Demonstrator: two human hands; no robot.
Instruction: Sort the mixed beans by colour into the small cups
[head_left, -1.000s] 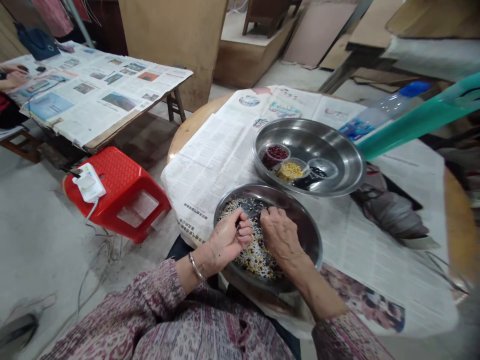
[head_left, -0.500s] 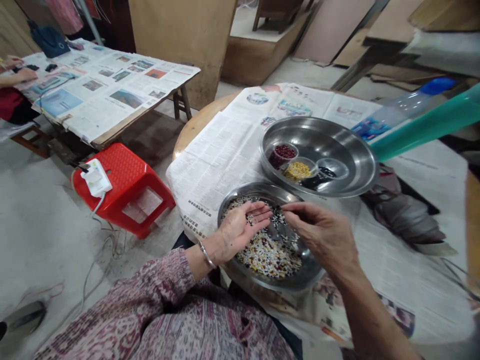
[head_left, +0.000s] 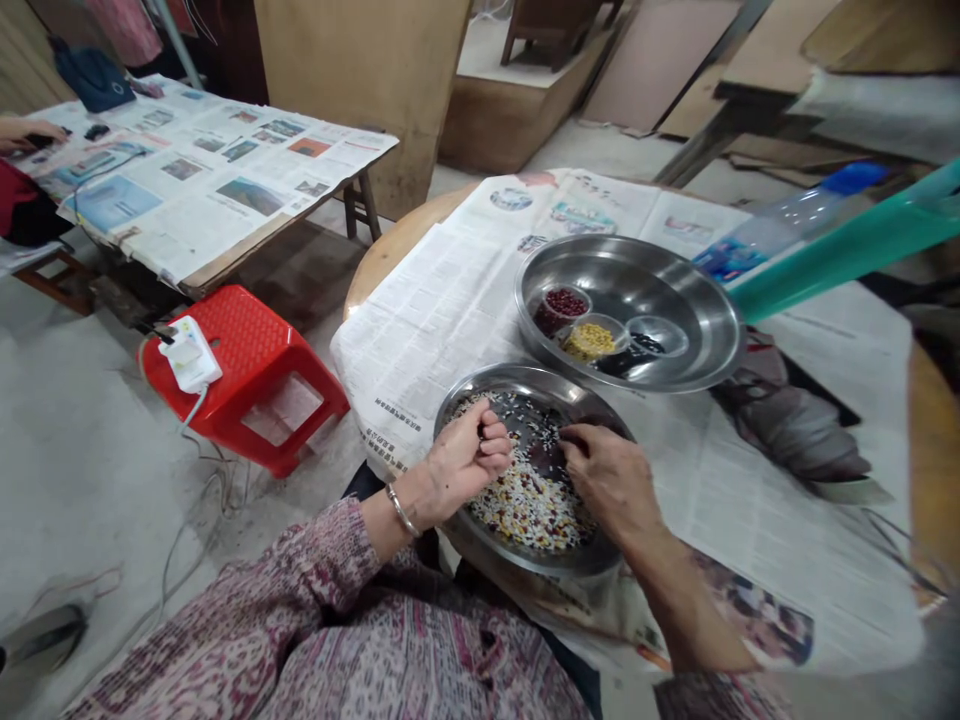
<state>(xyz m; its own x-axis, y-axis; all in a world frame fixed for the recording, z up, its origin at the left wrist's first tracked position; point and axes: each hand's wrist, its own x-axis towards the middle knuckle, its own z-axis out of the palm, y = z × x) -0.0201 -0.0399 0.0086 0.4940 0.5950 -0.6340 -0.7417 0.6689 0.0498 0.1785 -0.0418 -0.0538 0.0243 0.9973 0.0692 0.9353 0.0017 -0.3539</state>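
The left hand (head_left: 469, 462) curls closed above a steel basin (head_left: 525, 378) of mixed beans (head_left: 529, 508), the right hand (head_left: 609, 490) bunches its fingers among them, and a larger steel basin (head_left: 679, 290) on the newspaper-covered tabletop (head_left: 420, 340) holds cups of red beans (head_left: 566, 303) and yellow beans (head_left: 591, 342).

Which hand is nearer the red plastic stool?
Left. The left hand is over the stool-side of the steel bowl of mixed beans, closer to the red plastic stool. The right hand is over the bowl's far side, farther away.

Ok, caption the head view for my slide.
Left hand and right hand over mixed beans in a steel basin.
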